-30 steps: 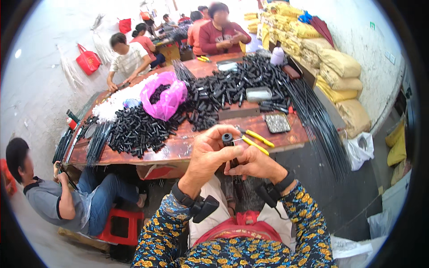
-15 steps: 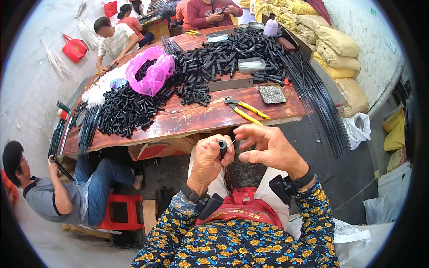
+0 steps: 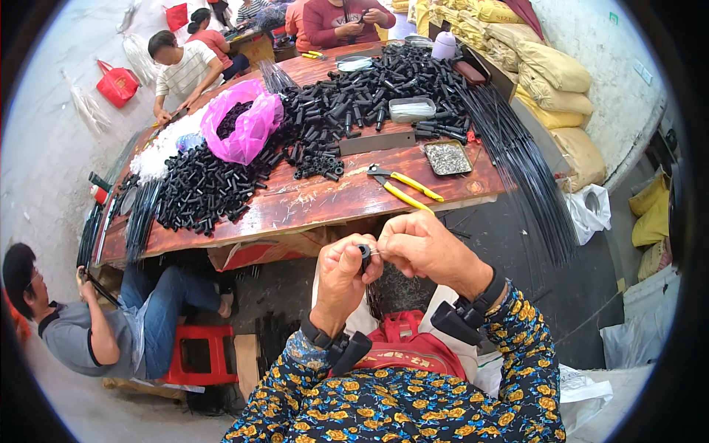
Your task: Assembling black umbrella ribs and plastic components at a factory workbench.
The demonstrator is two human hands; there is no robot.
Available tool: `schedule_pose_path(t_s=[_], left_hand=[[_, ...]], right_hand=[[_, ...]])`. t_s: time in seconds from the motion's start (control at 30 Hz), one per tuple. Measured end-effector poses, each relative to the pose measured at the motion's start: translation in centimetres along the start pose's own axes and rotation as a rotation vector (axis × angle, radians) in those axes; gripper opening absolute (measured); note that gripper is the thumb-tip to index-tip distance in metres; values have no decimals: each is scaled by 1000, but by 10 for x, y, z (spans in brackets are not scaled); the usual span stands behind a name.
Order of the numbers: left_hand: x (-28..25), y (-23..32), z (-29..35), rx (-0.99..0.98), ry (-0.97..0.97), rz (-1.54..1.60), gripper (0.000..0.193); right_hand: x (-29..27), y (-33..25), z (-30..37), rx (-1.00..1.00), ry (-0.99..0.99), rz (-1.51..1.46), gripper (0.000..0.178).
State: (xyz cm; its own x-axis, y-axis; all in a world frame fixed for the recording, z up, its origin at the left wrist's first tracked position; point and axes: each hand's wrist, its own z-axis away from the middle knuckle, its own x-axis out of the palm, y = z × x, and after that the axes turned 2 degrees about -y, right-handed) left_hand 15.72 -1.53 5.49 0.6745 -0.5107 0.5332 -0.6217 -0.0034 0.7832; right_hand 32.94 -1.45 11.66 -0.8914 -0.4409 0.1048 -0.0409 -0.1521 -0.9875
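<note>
My left hand point(image 3: 343, 277) is closed around a short black tube point(image 3: 365, 252), its round hollow end facing up. Beside that end, my right hand point(image 3: 422, 247) pinches a thin pale strand point(image 3: 375, 254), which runs toward the tube and my left fingertips. The strand's far end is too small to make out. Both hands are close together above my lap, in front of the table point(image 3: 310, 203). Yellow-handled cutting pliers point(image 3: 406, 186) lie near the table edge, beyond my right hand.
Piles of black tubes point(image 3: 203, 184) and long black rods point(image 3: 509, 170) cover much of the table. A pink plastic bag point(image 3: 240, 144), a metal bar point(image 3: 377, 142) and a tray of small bits point(image 3: 447, 157) also lie there. A co-worker point(image 3: 81, 325) sits at the left.
My right hand has moved left and closed its fingers near the tube; before, they were spread beside the strand. My left hand keeps its hold, with the tube's end turned slightly.
</note>
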Motion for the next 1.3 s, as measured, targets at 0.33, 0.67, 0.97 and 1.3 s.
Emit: schedule_pose_path(t_s=[0.33, 0.67, 0.97, 1.3], left_hand=[[-8, 0, -21, -7, 149, 36, 43], [4, -1, -35, -12, 346, -174, 53], [9, -7, -37, -2, 320, -207, 48], [12, -8, -41, 82, 389, -149, 36]], right_hand=[[6, 9, -14, -604, 368, 648, 9], [-7, 5, -23, -864, 357, 1042, 15], [-18, 2, -27, -1017, 240, 1240, 21], [11, -15, -4, -804, 367, 1123, 61]])
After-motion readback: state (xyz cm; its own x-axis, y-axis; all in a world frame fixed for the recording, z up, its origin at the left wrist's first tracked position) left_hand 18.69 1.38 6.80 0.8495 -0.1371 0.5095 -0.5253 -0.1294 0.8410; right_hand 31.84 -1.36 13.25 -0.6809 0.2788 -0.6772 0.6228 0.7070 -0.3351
